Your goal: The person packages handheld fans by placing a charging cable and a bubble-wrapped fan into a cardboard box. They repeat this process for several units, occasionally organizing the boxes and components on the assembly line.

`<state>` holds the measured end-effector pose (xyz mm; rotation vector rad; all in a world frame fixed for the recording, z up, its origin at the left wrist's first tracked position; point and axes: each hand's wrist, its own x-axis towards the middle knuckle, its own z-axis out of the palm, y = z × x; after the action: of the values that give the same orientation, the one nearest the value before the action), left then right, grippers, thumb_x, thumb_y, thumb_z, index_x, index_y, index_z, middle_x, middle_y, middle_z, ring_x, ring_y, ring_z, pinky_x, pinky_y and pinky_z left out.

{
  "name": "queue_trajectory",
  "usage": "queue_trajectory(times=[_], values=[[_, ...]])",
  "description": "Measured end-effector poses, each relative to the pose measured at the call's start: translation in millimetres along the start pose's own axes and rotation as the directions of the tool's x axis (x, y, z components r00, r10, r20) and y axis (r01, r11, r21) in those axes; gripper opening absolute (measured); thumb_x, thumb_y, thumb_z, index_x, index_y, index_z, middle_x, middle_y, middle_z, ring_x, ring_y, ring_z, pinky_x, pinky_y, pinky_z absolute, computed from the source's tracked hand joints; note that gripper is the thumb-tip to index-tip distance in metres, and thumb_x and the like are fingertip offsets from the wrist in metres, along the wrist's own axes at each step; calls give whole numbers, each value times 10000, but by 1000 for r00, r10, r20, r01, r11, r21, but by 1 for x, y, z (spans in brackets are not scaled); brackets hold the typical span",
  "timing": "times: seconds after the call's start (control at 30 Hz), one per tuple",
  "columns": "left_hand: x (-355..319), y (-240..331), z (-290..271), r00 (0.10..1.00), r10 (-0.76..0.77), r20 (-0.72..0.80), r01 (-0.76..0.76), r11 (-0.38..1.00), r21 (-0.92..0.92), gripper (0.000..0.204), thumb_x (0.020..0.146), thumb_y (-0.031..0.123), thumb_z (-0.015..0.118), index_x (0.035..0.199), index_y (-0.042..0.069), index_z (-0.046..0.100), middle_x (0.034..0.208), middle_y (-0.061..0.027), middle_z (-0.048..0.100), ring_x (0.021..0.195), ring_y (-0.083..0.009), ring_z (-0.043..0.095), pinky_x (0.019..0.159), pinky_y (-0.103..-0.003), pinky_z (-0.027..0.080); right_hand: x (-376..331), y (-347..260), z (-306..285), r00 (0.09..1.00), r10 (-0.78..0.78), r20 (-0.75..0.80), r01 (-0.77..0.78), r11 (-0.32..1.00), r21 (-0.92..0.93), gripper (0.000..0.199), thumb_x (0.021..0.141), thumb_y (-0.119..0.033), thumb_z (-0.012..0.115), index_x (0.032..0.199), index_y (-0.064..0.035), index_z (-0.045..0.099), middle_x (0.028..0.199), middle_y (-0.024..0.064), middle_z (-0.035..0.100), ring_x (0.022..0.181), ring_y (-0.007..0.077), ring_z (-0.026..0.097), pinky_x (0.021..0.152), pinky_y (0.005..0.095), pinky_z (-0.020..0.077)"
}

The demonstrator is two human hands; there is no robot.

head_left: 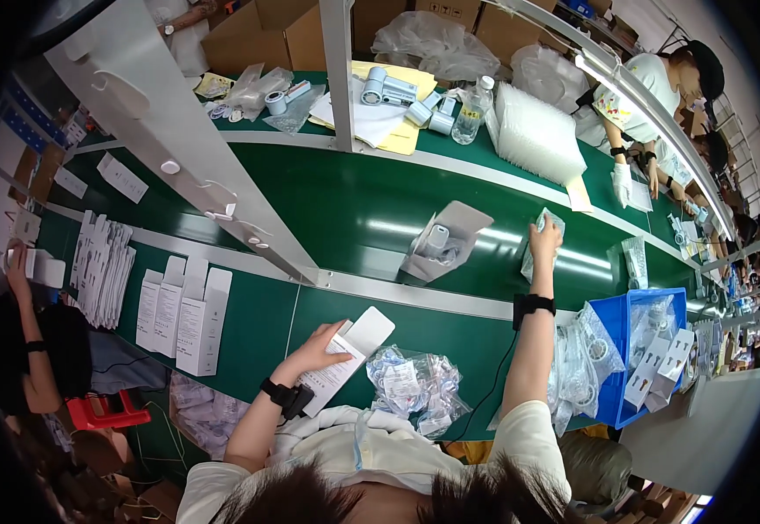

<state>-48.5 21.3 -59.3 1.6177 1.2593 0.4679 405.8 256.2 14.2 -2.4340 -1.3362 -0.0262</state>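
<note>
My left hand (317, 351) grips a white printed carton (334, 377), tilted above the green table, its top flap standing up. Stretched out over the green belt, my right hand (546, 237) is closed on a clear plastic bag (532, 260); what the bag holds is mostly hidden. An open carton (454, 253) with a pale handheld fan (436, 239) inside sits on the belt to the left of that hand. Between my arms lies a pile of small clear bags (416, 389) with parts in them.
A blue bin (608, 403) of bagged parts stands at right. Upright white cartons (196, 325) and a stack of flat cartons (100, 271) are at left. A metal post (196, 157) slants across. Co-workers' arms show at far left (37, 371) and upper right (617, 144).
</note>
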Motion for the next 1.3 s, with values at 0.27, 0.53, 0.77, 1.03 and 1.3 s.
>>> queue_trajectory(times=[0.27, 0.53, 0.77, 1.03, 1.3], values=[[-14, 51, -23, 999, -14, 30, 25, 912, -410, 892, 638, 155, 748, 1361, 109, 227, 1255, -152, 375, 1170, -265, 376, 973, -360, 311, 25, 27, 38, 916, 262, 304, -263, 964, -37, 752, 732, -150, 604, 1357, -205, 189, 1280, 187, 393, 1120, 378, 423, 892, 507, 361], [-10, 99, -44, 914, 342, -217, -342, 939, 39, 854, 590, 142, 772, 1297, 131, 295, 1276, -145, 315, 1134, -288, 405, 935, -375, 347, -71, -13, -26, 907, -251, 337, -184, 486, 855, 763, 704, -55, 569, 1348, -126, 167, 1206, 138, 459, 1062, 320, 483, 835, 397, 449], [4, 88, 2, 775, 431, -462, -440, 893, 94, 714, 573, 146, 787, 1136, 97, 349, 1242, -175, 332, 1120, -349, 404, 910, -396, 368, -215, -65, -96, 855, -336, 396, -519, -550, 654, 603, 796, -47, 568, 1287, -137, 230, 1154, 100, 425, 1027, 243, 474, 851, 350, 429], [6, 78, 26, 718, 271, -641, -366, 930, -18, 764, 574, 137, 803, 1083, 77, 236, 1238, -196, 348, 1096, -352, 439, 894, -407, 379, -331, -149, -78, 881, -208, -425, 470, 278, 838, 562, 734, -77, 643, 1212, -75, 347, 1174, 145, 412, 1047, 300, 457, 898, 378, 380], [-12, 58, -5, 709, 357, -608, -459, 889, -14, 813, 572, 131, 810, 1105, 85, 199, 1251, -200, 320, 1124, -305, 421, 917, -380, 362, -324, -105, -78, 731, -671, -128, 486, 380, 787, 334, 703, -145, 663, 1018, -71, 581, 1144, 138, 470, 1095, 325, 416, 912, 446, 333]])
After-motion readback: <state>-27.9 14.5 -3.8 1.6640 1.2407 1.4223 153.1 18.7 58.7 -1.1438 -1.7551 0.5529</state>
